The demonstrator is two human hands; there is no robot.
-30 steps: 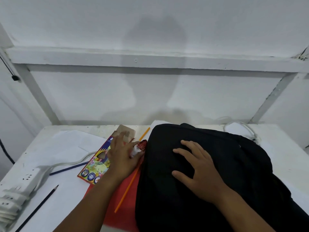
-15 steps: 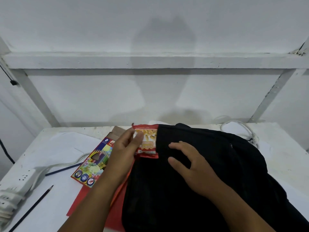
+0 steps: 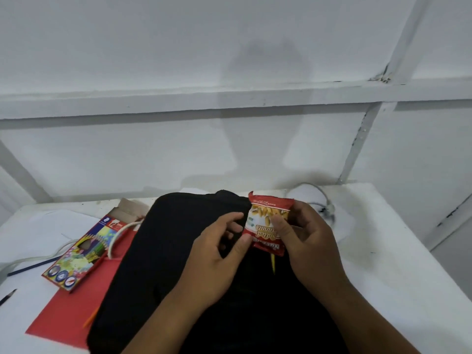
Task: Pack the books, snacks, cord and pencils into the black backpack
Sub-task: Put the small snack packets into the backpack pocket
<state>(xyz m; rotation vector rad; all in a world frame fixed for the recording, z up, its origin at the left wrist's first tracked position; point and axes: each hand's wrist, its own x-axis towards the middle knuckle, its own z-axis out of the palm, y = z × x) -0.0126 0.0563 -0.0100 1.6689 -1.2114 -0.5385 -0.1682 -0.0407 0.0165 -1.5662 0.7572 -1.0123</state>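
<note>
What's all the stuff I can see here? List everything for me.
snack packet: 1, red and white, held above the backpack
backpack: 1, black, lying mid-table
coloured pencil box: 1, multicoloured, open flap, left of backpack
red book: 1, flat, partly under box and backpack
orange pencil: 1, on the red book
dark pencils: 2, far left
white cord: 1, crossing the box
second white cord: 1, behind the packet
table: 1, white
left hand: thumb pinches packet edge
right hand: grips packet

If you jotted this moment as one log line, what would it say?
right hand: pinches peanut packet | left hand: fingers touch packet | backpack: under both
</note>
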